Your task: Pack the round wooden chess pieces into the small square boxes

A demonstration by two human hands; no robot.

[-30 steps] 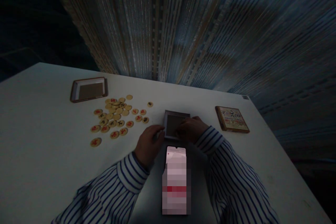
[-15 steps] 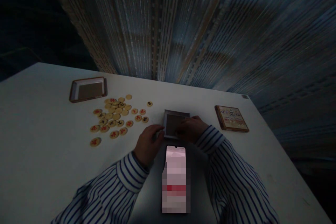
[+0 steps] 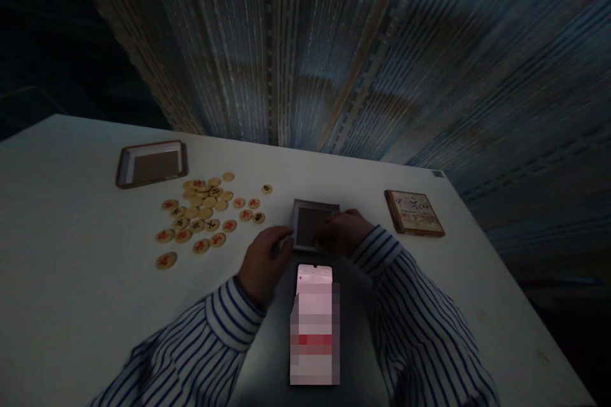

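Note:
In front of me a shallow grey box (image 3: 305, 226) with a dark floor lies on the table. My left hand (image 3: 262, 262) grips its left wall between thumb and fingers. Over the right part of the box, my right hand (image 3: 348, 232) is closed with its fingertips down inside; whatever they pinch is hidden. To the left lie many round wooden Chinese chess pieces (image 3: 205, 212), some face up with red or black characters, some blank side up and overlapping. One piece (image 3: 266, 189) lies apart from the heap, nearer the box.
A phone (image 3: 314, 305) with a lit, partly blurred screen lies between my forearms. An open brown-rimmed tray or lid (image 3: 184, 159) is at the back left. At the right is a flat printed box (image 3: 415, 213). A striped curtain (image 3: 324, 76) hangs behind the white table (image 3: 71, 254).
The whole view has shifted slightly, so everything appears a little further left. Both hands stay at the grey box, with no clear movement of the pieces.

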